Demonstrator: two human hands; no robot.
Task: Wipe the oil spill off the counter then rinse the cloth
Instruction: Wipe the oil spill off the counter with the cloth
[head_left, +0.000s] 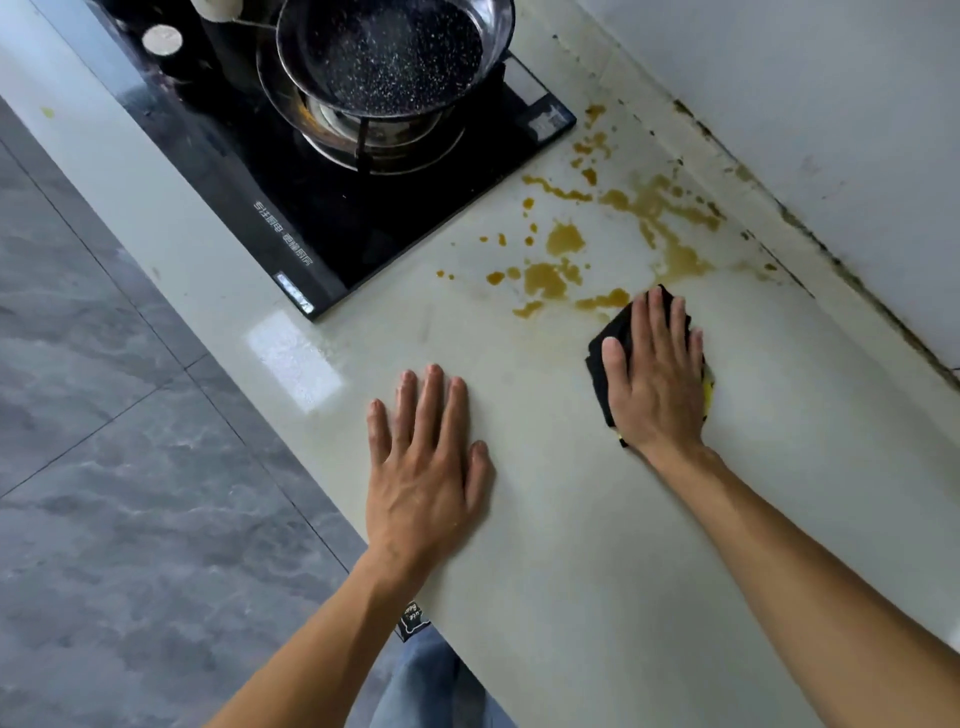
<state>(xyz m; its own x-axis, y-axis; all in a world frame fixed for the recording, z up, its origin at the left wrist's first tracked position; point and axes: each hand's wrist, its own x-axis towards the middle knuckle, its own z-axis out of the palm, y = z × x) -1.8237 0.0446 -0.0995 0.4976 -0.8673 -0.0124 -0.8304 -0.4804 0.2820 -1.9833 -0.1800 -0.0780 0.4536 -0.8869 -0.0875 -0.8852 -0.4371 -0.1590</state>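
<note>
Black cloth (610, 345) lies under flat, straight-fingered right hand (653, 374) at the amber oil spill's (563, 270) near edge; left hand (423, 462) spread, palm down, on pale counter (597, 545).

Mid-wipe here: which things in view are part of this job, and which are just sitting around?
Part of the job:
- oil spill, amber puddles and drops
- cloth, black, pressed flat under the right hand
- counter, pale; the left hand rests flat on it

Just there:
- gas hob, black glass
- speckled pan on the burner
- grimy wall joint
</note>
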